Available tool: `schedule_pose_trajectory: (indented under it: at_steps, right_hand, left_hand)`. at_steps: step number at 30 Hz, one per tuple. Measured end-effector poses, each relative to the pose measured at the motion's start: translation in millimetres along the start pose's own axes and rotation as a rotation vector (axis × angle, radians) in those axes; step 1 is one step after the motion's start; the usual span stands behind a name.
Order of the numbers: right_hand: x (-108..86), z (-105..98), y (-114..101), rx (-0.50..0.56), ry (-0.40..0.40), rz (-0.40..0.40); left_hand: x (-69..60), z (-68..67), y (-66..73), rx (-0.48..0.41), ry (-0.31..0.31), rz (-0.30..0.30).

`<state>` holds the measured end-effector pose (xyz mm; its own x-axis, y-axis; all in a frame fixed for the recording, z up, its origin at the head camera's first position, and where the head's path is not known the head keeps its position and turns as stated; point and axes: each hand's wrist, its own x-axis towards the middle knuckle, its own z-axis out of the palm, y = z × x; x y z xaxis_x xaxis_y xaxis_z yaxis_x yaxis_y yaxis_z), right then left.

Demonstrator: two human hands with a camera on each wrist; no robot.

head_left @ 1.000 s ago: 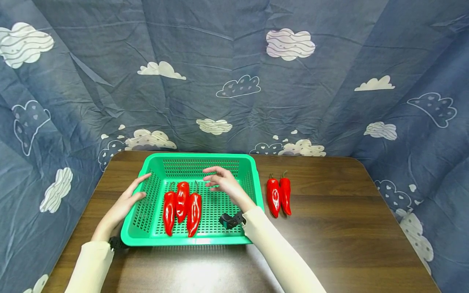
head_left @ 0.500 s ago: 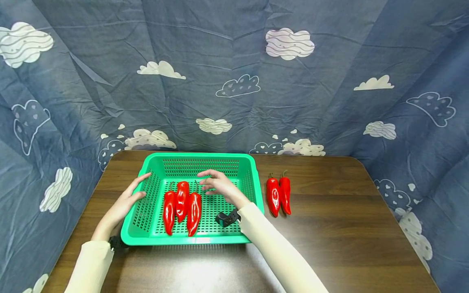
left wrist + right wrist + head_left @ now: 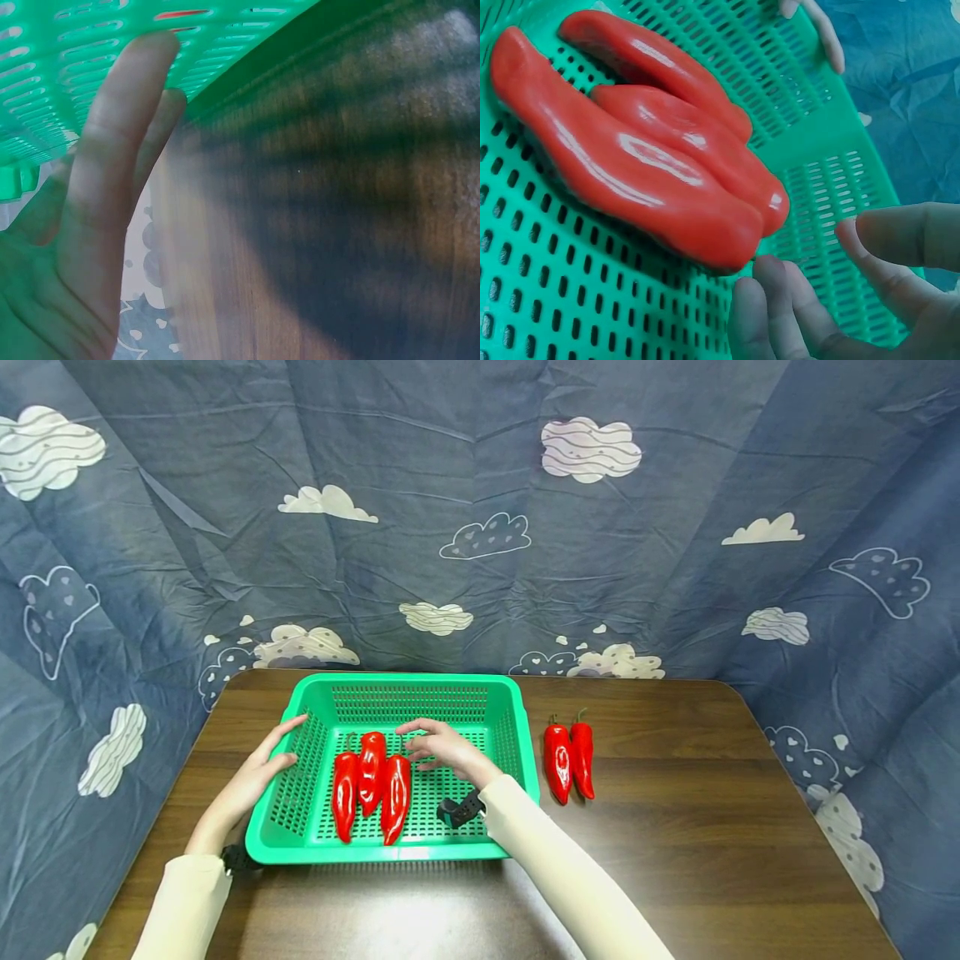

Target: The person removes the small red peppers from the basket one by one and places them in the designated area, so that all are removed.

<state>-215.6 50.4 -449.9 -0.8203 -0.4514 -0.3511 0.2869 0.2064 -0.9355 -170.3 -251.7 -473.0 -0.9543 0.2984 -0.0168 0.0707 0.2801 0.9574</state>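
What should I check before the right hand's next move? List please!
1. Green, slotted plastic basket upright on the brown wooden table: ok.
2. Three long, glossy red peppers side by side inside it: ok.
3. Bare right hand beside the stem end of the rightmost pepper in the basket: ok.
4. Right hand gripping a pepper: not ok; none lies between its fingers.
5. Bare left hand steadying the basket: cannot tell; it's at the left end, but pressure doesn't show.
6. Two more long red peppers on the table, outside the basket: ok.
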Motion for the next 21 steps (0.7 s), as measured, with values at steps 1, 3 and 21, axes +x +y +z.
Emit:
schedule_pose_trajectory:
  at_steps: [1,3,21]
  right_hand:
    - [0.1,0,1,-0.010,-0.003,0.002]
    - [0.0,1,2,-0.028,-0.007,0.010]
    - [0.2,9,11,-0.146,-0.091,0.091]
  left_hand:
    - [0.0,0.0,0.1,-0.001,0.000,0.000]
    - [0.1,0.1,0.2,0.000,0.001,0.000]
    - [-0.9,0.8,0.5,-0.032,0.002,-0.021]
